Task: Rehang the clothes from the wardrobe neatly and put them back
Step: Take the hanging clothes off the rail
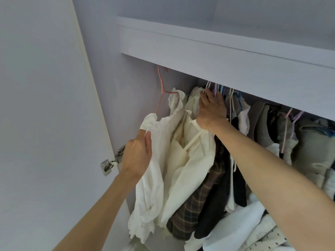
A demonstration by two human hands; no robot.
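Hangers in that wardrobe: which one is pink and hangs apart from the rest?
The pink hanger at the far left, carrying the white blouse that the left hand pinches. The other hangers crowd together by the right hand.

Two hands (137, 156), one pink hanger (160, 84), one hinge (112, 161)

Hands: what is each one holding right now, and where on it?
Left hand pinches the white blouse at its shoulder edge. Right hand holds back the hangers, fingers among their necks.
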